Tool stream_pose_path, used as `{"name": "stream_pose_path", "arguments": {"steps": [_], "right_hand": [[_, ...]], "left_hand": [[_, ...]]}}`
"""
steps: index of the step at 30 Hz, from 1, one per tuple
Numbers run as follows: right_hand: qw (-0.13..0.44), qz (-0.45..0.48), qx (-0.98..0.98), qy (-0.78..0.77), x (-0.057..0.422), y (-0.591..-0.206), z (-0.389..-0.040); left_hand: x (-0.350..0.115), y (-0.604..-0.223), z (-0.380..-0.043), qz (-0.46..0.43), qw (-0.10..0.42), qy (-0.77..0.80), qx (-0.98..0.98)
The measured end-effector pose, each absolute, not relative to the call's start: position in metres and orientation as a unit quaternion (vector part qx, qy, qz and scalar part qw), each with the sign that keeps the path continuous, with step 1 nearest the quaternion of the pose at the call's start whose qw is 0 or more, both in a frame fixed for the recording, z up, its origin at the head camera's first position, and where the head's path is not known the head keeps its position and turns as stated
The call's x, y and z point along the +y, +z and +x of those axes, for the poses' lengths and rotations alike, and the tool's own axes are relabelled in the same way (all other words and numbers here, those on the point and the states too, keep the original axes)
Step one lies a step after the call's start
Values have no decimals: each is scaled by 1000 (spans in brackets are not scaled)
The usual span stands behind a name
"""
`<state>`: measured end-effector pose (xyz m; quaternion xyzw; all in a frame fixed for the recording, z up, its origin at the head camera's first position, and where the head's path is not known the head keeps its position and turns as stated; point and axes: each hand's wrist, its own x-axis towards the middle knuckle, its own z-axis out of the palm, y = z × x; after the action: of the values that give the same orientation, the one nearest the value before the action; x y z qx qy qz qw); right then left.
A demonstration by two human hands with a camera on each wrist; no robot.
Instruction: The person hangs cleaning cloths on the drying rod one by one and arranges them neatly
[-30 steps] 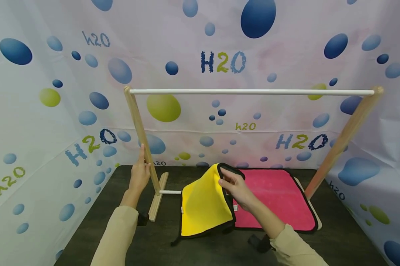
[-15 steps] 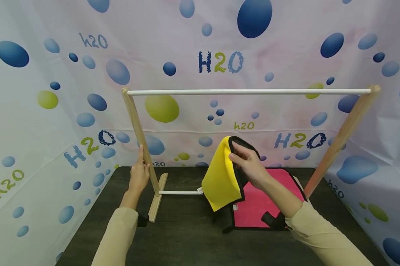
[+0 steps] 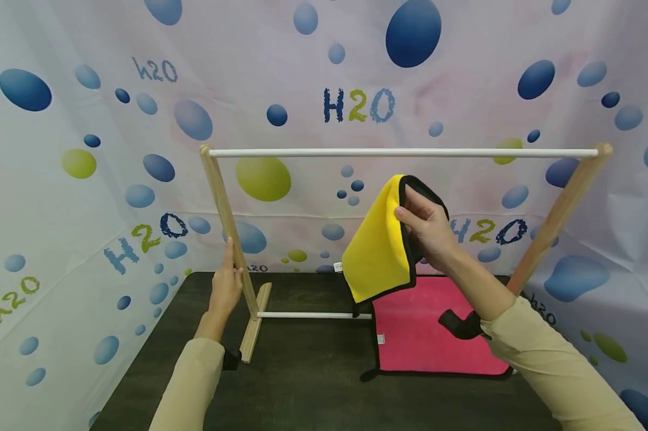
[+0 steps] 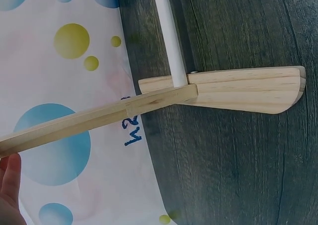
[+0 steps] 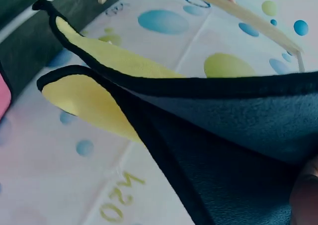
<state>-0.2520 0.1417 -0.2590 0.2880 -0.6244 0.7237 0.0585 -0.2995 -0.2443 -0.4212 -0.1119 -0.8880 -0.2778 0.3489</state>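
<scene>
My right hand [image 3: 426,224] pinches the upper edge of a yellow cleaning cloth [image 3: 377,254] with black trim and a dark reverse side. The cloth hangs folded in the air below the rack's white top bar [image 3: 399,153]. In the right wrist view its dark side [image 5: 223,140] fills the lower right, with yellow parts beyond. My left hand [image 3: 225,286] touches the left wooden post [image 3: 224,206] with its index finger straight along it. The left wrist view shows only some fingers [image 4: 11,183] against the post's edge.
A pink cloth [image 3: 437,335] with black trim lies flat on the dark table [image 3: 302,383], over part of the rack's base. The lower white bar [image 3: 313,315] joins the wooden feet [image 3: 255,323]. A patterned curtain [image 3: 280,60] stands behind and at both sides.
My right hand has lifted the yellow cloth up and to the right, off the table area and closer to the top bar. My left hand has stayed at the post.
</scene>
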Motion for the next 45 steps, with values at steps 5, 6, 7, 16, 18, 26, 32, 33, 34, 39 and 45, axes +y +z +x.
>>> {"name": "stream_pose_path", "arguments": {"steps": [5,6,7,16,18,26,32,33,34,39,45], "right_hand": [[96,313,-657,680,142,-234,-259],[101,320,-662,670,141,-228,-260],[108,328,-669,658,141,-222,-262],[171,367,-704,583,138,-176,-277],[186,359,-714,571,140,-168,-280],[233,313,-740,548,151,-139,-292],[252,254,-796,489,162,-127,-303],[250,245,-805,479,164,-126,-305],[250,237,-814,467,166,-126,-306],[224,190,-864,408,179,-127,-312],[170,166,-895,378,191,-130,-316]], "left_hand": [[-244,-421,-298,-105,343,-268,-894],[-244,-421,-298,-105,342,-267,-895],[-244,-420,-298,-105,343,-266,-895],[-244,-423,-299,-109,347,-265,-893],[-244,-422,-298,-109,349,-265,-892],[-244,-423,-299,-119,363,-263,-886],[-244,-424,-299,-117,368,-261,-885],[-244,-424,-299,-115,366,-261,-886],[-244,-424,-299,-114,364,-262,-887],[-243,-423,-298,-109,357,-263,-890],[-243,-421,-299,-111,368,-260,-886]]}}
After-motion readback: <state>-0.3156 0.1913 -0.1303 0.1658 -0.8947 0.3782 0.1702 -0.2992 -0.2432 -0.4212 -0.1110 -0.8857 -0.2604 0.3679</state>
